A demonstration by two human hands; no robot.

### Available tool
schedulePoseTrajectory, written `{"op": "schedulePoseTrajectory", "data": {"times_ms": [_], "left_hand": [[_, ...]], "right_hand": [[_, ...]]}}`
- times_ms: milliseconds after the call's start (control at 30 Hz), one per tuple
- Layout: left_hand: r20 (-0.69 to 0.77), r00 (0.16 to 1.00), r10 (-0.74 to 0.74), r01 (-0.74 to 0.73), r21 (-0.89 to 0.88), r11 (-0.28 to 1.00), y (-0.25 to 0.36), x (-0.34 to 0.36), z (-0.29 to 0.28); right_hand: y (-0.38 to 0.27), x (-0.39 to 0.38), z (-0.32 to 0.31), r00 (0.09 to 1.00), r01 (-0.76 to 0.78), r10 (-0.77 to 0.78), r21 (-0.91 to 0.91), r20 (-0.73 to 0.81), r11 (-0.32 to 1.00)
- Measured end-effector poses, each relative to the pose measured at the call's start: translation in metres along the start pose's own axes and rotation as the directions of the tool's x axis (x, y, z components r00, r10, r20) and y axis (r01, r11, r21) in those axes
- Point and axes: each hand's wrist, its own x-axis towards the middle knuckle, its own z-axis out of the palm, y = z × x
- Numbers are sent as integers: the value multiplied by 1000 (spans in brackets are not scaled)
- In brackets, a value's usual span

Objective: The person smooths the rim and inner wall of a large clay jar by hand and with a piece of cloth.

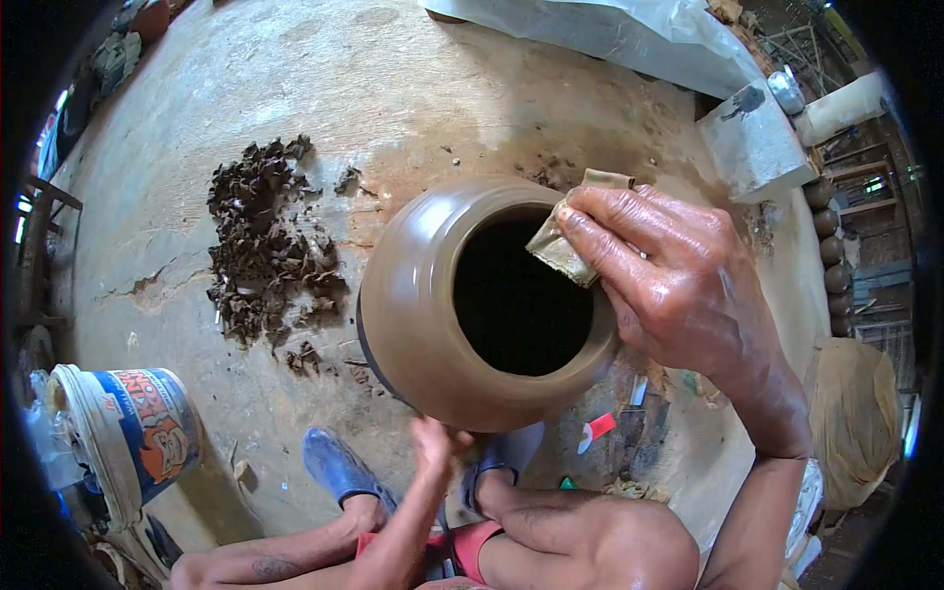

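A round, wet brown clay pot (403,285) with a wide dark mouth stands in front of me, its surface shiny. My right hand (674,270) is closed on a folded, wet tan cloth (565,251). The cloth lies over the right side of the pot's rim, partly inside the mouth. Low at the pot's near side is my left hand (437,447), close to its base. Its fingers are blurred and partly hidden, so their grip does not show. Whatever carries the pot is mostly hidden beneath it.
Dark clay scraps (261,246) lie heaped on the concrete floor to the left. A white and blue bucket (147,433) stands at the lower left. A pale block (757,147) sits at the far right, near plastic sheeting (610,34). A red scrap (602,425) lies near my feet.
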Motion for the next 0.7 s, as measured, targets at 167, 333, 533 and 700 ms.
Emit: {"op": "schedulePoseTrajectory", "data": {"times_ms": [167, 333, 533, 700], "left_hand": [[-170, 985, -37, 39, 9, 999, 48, 6, -2], [-56, 971, 235, -232, 43, 972, 117, 141, -64], [-106, 699, 707, -593, 466, 656, 95, 24, 14], [-96, 938, -333, 343, 119, 932, 35, -36, 35]], "right_hand": [[0, -6, 1, 999, -33, 32, -40, -12, 999], [-6, -3, -1, 998, -55, 55, -11, -30, 998], [-1, -13, -3, 995, -99, 99, 9, 18, 995], [-4, -19, -4, 991, -131, 130, 31, 22, 991]]}}
